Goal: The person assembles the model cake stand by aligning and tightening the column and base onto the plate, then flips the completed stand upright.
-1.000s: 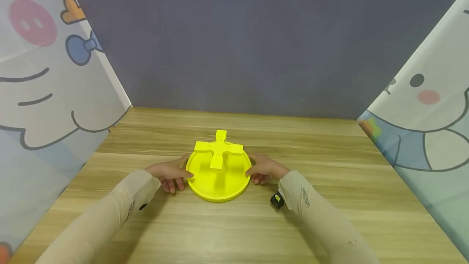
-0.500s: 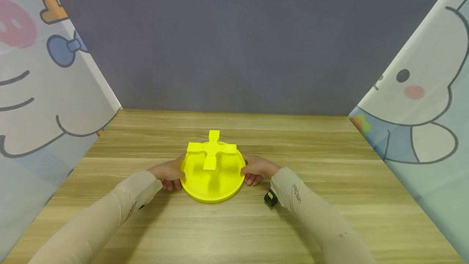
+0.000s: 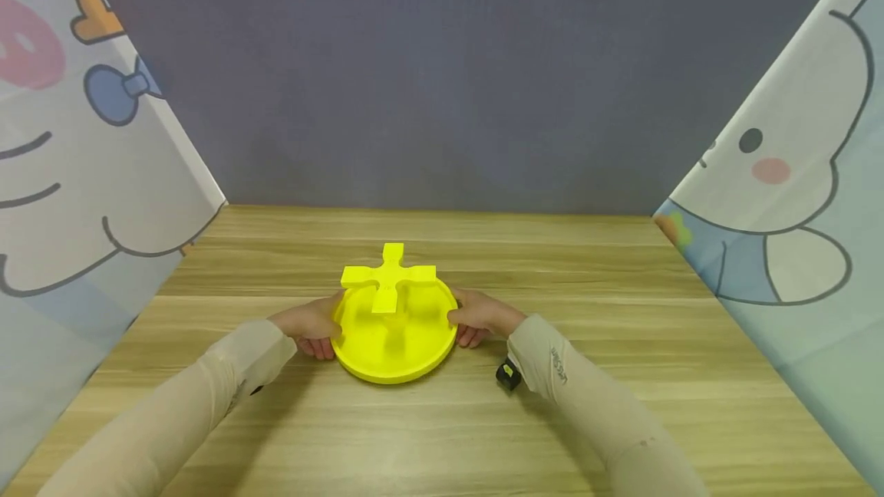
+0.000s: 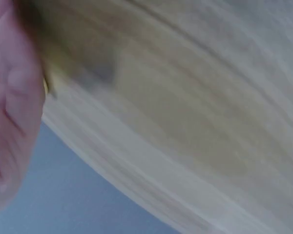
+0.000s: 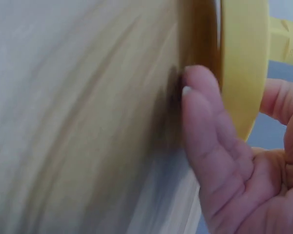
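Note:
A yellow round tray (image 3: 373,355) with a raised rim stands over the wooden table. Above its far half sits a yellow four-armed cross (image 3: 389,278) on a short post. My left hand (image 3: 311,324) grips the tray's left rim, thumb over the edge and the other fingers lower down. On the opposite side, my right hand (image 3: 479,314) grips the rim in the same manner. The right wrist view has the tray's edge (image 5: 241,73) between thumb and fingers, with a gap to the table. Only part of the left palm (image 4: 12,97) shows in the left wrist view.
The wood-grain table (image 3: 414,436) reaches back to a dark grey panel (image 3: 442,83). Cartoon-printed cloths flank it, one on the left (image 3: 90,198) and one on the right (image 3: 794,267). A small black device (image 3: 508,376) hangs under the right cuff.
Both hands have closed from a loose touch to a grip on the tray's rim. Tray and hands have shifted slightly left, and the head view has turned a little.

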Motion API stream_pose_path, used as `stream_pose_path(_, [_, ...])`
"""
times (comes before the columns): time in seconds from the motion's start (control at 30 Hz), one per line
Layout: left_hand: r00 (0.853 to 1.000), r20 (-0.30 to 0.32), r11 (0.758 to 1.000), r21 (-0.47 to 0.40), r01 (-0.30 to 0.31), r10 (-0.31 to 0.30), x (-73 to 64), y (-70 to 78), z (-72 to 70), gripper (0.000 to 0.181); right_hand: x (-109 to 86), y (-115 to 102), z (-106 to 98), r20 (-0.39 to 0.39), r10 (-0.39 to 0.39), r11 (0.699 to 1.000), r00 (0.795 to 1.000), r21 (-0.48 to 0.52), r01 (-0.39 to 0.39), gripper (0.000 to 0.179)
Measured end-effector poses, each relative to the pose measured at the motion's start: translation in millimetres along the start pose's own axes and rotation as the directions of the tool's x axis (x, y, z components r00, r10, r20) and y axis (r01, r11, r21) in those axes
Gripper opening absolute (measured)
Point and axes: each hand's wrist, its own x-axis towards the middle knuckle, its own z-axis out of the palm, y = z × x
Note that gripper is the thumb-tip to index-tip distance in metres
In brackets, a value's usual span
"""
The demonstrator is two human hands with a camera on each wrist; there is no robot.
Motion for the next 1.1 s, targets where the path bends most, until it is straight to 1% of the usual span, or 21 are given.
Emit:
stream_pose_path(0.07, [1.000, 0.017, 1.000, 0.000, -0.002, 0.002, -3.1, 0.1, -1.6, 0.089, -0.4, -1.0, 0.7, 0.005, -0.023, 1.000, 1.000, 0.005, 0.023, 0.076])
stream_pose_path(0.27, [0.999, 0.044, 0.998, -0.062, 0.011, -0.009, -7.9, 2.8, -3.1, 0.087, -2.7, -0.3, -2.1, 0.029, -0.073, 0.995, 0.997, 0.071, 0.070, 0.074])
stream_pose_path(0.37, [0.998, 0.062, 0.992, -0.125, 0.011, -0.004, -9.8, 1.6, -6.9, 0.087, -5.1, 0.1, -5.5, 0.040, -0.092, 0.991, 0.995, 0.106, 0.087, 0.076])
stream_pose_path(0.47, [0.998, 0.066, 0.980, -0.200, -0.008, 0.022, -11.6, -2.0, -13.4, 0.092, -7.6, -1.3, -8.3, 0.045, -0.109, 0.988, 0.993, 0.118, 0.103, 0.073])
stream_pose_path(0.5, [0.997, 0.062, 0.974, -0.226, -0.019, 0.033, -12.0, -3.4, -15.6, 0.093, -8.3, -1.9, -9.0, 0.042, -0.112, 0.987, 0.993, 0.117, 0.106, 0.071])
stream_pose_path(0.6, [0.996, 0.044, 0.956, -0.287, -0.059, 0.075, -12.4, -7.4, -19.9, 0.094, -10.7, -3.6, -11.1, 0.023, -0.118, 0.986, 0.993, 0.121, 0.114, 0.053])
stream_pose_path(0.67, [0.995, 0.026, 0.939, -0.333, -0.079, 0.093, -12.3, -8.7, -20.6, 0.094, -13.2, -2.8, -13.1, 0.014, -0.134, 0.983, 0.991, 0.126, 0.131, 0.041])
stream_pose_path(0.73, [0.994, -0.002, 0.920, -0.380, -0.100, 0.107, -12.7, -10.0, -20.2, 0.095, -15.7, -0.7, -15.7, 0.024, -0.160, 0.979, 0.987, 0.135, 0.155, 0.032])
stream_pose_path(0.8, [0.991, -0.032, 0.900, -0.416, -0.128, 0.127, -13.6, -10.9, -19.4, 0.096, -18.1, 3.0, -19.1, 0.059, -0.199, 0.972, 0.978, 0.144, 0.189, 0.027])
stream_pose_path(0.87, [0.987, -0.052, 0.884, -0.440, -0.156, 0.149, -14.9, -11.8, -19.1, 0.096, -20.7, 6.9, -23.3, 0.109, -0.240, 0.966, 0.965, 0.130, 0.225, 0.027])
stream_pose_path(0.97, [0.983, -0.067, 0.863, -0.471, -0.183, 0.171, -17.8, -12.5, -19.4, 0.092, -22.7, 12.1, -28.4, 0.172, -0.305, 0.950, 0.937, 0.117, 0.288, 0.034])
stream_pose_path(1.03, [0.981, -0.069, 0.851, -0.489, -0.194, 0.183, -19.5, -12.2, -19.8, 0.086, -22.7, 13.2, -29.7, 0.169, -0.346, 0.937, 0.923, 0.106, 0.331, 0.039])
stream_pose_path(1.1, [0.977, -0.068, 0.841, -0.500, -0.208, 0.202, -21.1, -10.8, -20.3, 0.076, -21.2, 13.2, -29.1, 0.121, -0.383, 0.922, 0.916, 0.109, 0.371, 0.039])
